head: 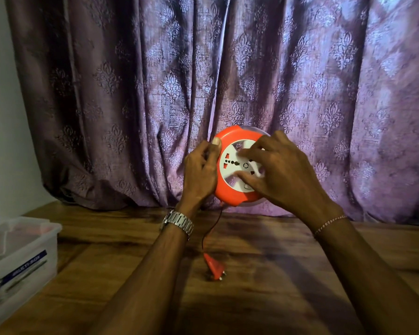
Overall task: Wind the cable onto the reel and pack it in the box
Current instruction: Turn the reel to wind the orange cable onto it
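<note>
Left hand (201,170) grips reel (230,192) rim; right hand (278,170) fingers press hub. Risk: plug (213,265) below reel drags, snags on desk (300,274).

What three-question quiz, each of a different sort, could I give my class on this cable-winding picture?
1. True or false: the red plug lies on the wooden table.
2. Which hand grips the orange rim of the cable reel? A. left hand B. right hand
3. Fill in: the clear plastic box stands at the table's ____ edge.

Key: 1 true; 2 A; 3 left. The right hand's fingers rest on the reel's white socket face.
</note>
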Demonstrator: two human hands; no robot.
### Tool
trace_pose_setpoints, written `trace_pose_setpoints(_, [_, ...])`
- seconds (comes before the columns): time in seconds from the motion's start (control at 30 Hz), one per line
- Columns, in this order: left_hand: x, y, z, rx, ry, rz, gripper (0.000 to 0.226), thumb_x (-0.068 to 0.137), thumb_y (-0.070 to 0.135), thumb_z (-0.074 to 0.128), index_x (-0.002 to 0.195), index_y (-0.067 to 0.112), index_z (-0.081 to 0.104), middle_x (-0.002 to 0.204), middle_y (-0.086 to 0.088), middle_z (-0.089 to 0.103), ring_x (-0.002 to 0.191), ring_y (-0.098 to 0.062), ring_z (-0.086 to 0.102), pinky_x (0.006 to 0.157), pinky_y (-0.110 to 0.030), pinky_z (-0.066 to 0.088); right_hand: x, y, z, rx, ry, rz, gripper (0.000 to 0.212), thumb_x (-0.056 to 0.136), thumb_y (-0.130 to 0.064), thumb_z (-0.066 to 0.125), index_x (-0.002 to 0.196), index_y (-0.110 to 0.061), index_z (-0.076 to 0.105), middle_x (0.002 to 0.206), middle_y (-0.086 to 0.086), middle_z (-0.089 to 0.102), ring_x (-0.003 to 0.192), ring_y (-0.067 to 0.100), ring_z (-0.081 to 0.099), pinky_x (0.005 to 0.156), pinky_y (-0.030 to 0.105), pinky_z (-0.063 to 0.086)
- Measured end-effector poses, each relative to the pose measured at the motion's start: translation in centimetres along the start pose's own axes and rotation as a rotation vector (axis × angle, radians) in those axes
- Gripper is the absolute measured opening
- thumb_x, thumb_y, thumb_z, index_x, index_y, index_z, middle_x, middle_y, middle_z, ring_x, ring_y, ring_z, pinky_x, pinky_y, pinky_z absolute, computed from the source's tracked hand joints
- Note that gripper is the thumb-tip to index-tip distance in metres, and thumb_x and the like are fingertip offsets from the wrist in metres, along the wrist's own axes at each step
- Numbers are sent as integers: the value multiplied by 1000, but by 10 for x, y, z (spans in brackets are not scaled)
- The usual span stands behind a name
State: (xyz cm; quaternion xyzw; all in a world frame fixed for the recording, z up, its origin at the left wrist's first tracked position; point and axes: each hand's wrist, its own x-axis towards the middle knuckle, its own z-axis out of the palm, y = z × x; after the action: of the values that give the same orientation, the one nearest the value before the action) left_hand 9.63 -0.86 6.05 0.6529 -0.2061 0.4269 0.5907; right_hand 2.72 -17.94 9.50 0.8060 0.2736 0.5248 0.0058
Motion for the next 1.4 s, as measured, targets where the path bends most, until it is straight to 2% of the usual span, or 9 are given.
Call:
trace_pose_setpoints(0.1, [1, -1, -1, 8, 1, -4, 43, 100, 44, 52, 63, 25, 45, 53, 10, 45, 58, -11, 38, 58, -35, 32, 1, 4, -3, 79, -100, -111, 25, 78, -12, 59, 91, -26, 74, 119, 0, 64, 101, 29, 51, 79, 40, 48])
trace_pose_setpoints(0.27, [0, -1, -1, 13, -11, 2, 42, 101, 43, 51, 64, 25, 45, 53, 11, 45, 56, -8, 38, 56, -33, 31, 1, 1, -6, -46, -278, -118, 39, 76, -19, 68, 104, -46, 71, 138, -4, 51, 110, 28, 45, 83, 36, 40])
trace_pose_setpoints(0.57, [-1, 2, -2, 34, -16, 13, 42, 99, 43, 53, 62, 26, 45, 54, 9, 51, 57, -5, 44, 53, -31, 35, -2, -4, -6, -167, -229, -39, 51, 81, -39, 26, 116, -57, 58, 123, 1, 55, 98, 31, 48, 72, 40, 36])
trace_pose_setpoints(0.73, [-2, 0, 0, 49, -17, 15, 43, 101, 42, 52, 64, 24, 43, 57, 8, 47, 59, -12, 41, 56, -45, 38, -4, -2, -1, -132, -216, 79, 53, 69, -43, 64, 120, -53, 58, 99, 6, 60, 88, 30, 58, 73, 39, 41])
trace_pose_setpoints(0.93, [0, 1, -1, 19, -7, 16, 44, 101, 41, 52, 61, 26, 42, 50, 12, 43, 55, -6, 34, 54, -33, 29, -3, -8, 3, -65, -73, 247, 70, 64, -79, 51, 124, -44, 59, 80, 2, 72, 80, 27, 67, 66, 36, 51])
trace_pose_setpoints(1.07, [-1, 0, -1, 37, -11, 10, 44, 102, 41, 52, 61, 27, 42, 50, 14, 46, 52, -2, 35, 53, -30, 31, -2, -2, 5, -20, -11, 115, 56, 72, -62, 66, 117, -27, 68, 91, 8, 65, 90, 32, 54, 75, 43, 46])
trace_pose_setpoints(1.2, [0, 0, -2, 24, -5, -1, 44, 101, 41, 52, 61, 26, 42, 49, 14, 44, 54, -5, 35, 54, -32, 30, 1, 6, 2, 91, -38, -87, 17, 81, -19, 64, 96, -22, 73, 114, 3, 62, 98, 28, 48, 80, 43, 45])
trace_pose_setpoints(1.3, [1, -1, -2, 35, -10, -4, 44, 101, 41, 52, 61, 26, 44, 51, 11, 42, 55, -9, 36, 57, -33, 31, 1, 6, 0, 57, -203, -134, 42, 70, -5, 63, 96, -35, 75, 132, 1, 57, 104, 29, 47, 84, 43, 47])
trace_pose_setpoints(1.4, [0, 1, -2, 46, -25, -2, 41, 101, 42, 52, 60, 35, 51, 49, 12, 46, 54, -7, 37, 55, -32, 31, 0, 2, -1, -40, -280, -127, 42, 73, -16, 69, 104, -44, 72, 135, 1, 54, 108, 29, 45, 85, 41, 42])
